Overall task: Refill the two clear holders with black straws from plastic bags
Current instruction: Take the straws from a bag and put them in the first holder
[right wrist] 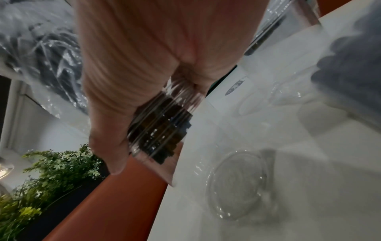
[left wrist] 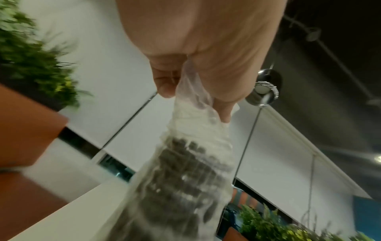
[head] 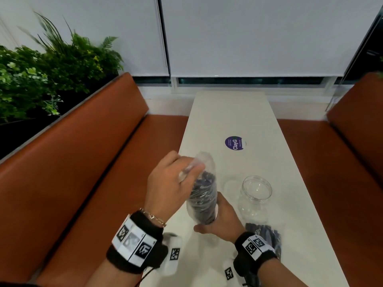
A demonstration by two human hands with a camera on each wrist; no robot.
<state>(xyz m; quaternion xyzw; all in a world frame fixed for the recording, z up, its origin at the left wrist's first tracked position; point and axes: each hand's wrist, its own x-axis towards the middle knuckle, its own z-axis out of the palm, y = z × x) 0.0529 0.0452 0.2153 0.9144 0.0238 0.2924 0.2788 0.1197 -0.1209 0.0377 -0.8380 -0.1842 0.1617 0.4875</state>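
A clear plastic bag of black straws (head: 204, 195) stands tilted above the near part of the white table (head: 238, 112). My left hand (head: 174, 183) pinches its bunched top, seen close in the left wrist view as crumpled plastic (left wrist: 185, 171). My right hand (head: 223, 222) grips the bag's lower end (right wrist: 160, 124), straws showing through. An empty clear holder (head: 256, 193) stands upright just right of the bag. Another clear round holder (right wrist: 237, 184) lies on the table below my right hand. A second bag of straws (head: 267, 235) lies by my right wrist.
A purple round sticker (head: 234, 142) marks the table's middle. Orange benches run along both sides (head: 93, 162) (head: 342, 162). Green plants (head: 41, 69) stand behind the left bench. White tagged blocks (head: 174, 253) lie at the near table edge.
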